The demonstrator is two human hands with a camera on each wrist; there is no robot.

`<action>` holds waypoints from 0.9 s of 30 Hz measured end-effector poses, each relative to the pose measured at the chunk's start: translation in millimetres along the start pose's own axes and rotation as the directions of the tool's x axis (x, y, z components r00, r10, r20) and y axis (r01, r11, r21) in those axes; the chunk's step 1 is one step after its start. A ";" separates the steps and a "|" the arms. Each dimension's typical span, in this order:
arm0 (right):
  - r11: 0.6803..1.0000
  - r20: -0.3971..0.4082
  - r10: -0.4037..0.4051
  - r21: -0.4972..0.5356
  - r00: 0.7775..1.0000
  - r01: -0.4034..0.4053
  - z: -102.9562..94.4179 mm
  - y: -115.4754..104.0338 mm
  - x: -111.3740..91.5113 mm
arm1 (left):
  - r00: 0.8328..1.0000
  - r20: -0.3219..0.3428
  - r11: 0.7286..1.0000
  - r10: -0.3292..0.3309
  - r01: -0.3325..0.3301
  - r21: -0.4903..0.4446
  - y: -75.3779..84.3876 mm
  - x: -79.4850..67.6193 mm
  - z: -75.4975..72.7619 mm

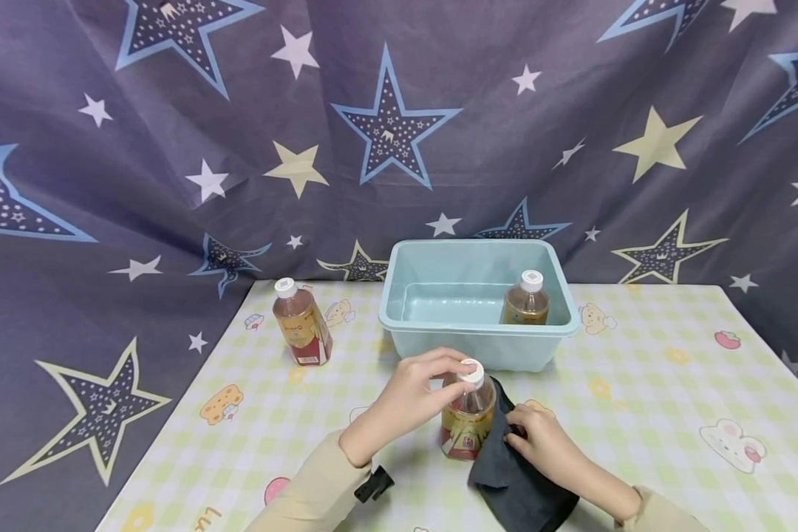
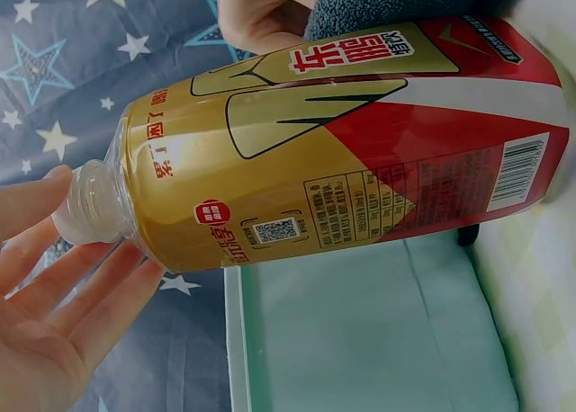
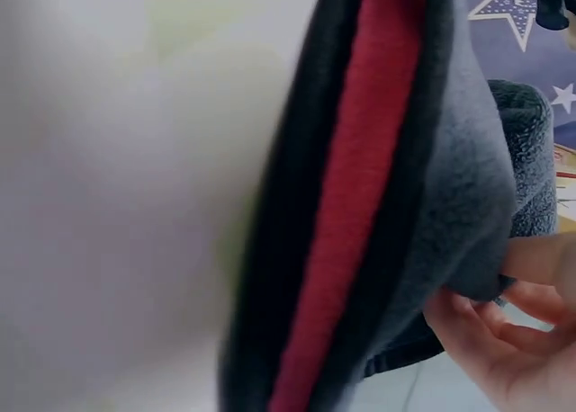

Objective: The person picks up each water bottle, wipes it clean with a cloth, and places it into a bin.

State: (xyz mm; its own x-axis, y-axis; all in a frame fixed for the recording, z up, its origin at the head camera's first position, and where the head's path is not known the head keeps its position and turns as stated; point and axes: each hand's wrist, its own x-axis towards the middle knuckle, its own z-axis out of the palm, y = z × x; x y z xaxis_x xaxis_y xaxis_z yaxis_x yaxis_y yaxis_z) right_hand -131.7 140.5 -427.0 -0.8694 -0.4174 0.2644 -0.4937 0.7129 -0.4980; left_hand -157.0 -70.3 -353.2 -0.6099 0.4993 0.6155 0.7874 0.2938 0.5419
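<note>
A drink bottle [image 1: 466,425] with a gold and red label stands upright on the table in front of the blue bin. My left hand [image 1: 419,386] pinches its white cap [image 1: 472,372] between thumb and fingers; in the left wrist view this hand [image 2: 67,295] is around the bottle's neck [image 2: 90,201]. On the bottle's right side, my right hand [image 1: 545,443] grips a dark grey cloth [image 1: 522,480], which hangs down toward the front. The right wrist view shows the cloth's red stripe [image 3: 360,178] and the fingers [image 3: 486,340] pinching its fabric.
The light blue bin [image 1: 465,338] stands at the back, with another capped bottle [image 1: 527,301] upright inside on its right. A third bottle [image 1: 302,325] stands at the back left of the checked tablecloth [image 1: 658,391]. A star-patterned curtain [image 1: 479,162] hangs behind.
</note>
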 end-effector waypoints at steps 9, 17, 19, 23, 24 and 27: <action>0.992 -0.015 0.042 0.121 0.999 -0.040 -27.9 -20.7 -0.4 | 1.000 0.003 1.000 0.007 -0.007 -0.002 -0.6 -0.8 0.1; 0.988 -0.178 -0.012 0.147 0.984 0.038 -38.0 -32.5 0.1 | 0.999 -0.006 0.999 0.032 -0.032 0.001 -3.1 -1.7 0.6; 0.986 -0.204 -0.020 0.157 0.979 0.053 -39.9 -34.8 0.5 | 0.999 -0.011 0.999 0.038 -0.038 0.004 -3.1 -1.8 0.6; 0.986 -0.232 -0.027 0.155 0.972 0.065 -43.0 -38.5 1.9 | 0.999 -0.016 0.999 0.036 -0.036 -0.001 -2.9 -1.6 0.5; 0.986 -0.234 -0.026 0.153 0.972 0.063 -43.3 -38.9 2.2 | 0.999 -0.016 0.999 0.034 -0.034 -0.005 -2.8 -1.5 0.5; 0.988 -0.228 -0.015 0.147 0.973 0.049 -43.5 -39.2 2.8 | 1.000 -0.016 1.000 0.026 -0.027 -0.013 -2.1 -1.3 0.4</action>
State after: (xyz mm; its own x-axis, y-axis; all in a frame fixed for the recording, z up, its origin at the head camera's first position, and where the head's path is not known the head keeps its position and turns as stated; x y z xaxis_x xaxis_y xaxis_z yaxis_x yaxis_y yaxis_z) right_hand -115.7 135.9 -370.9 -0.8436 -0.2879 0.4533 -0.5277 0.6008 -0.6005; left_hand -157.8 -71.3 -355.3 -0.5901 0.4939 0.6386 0.8022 0.2696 0.5328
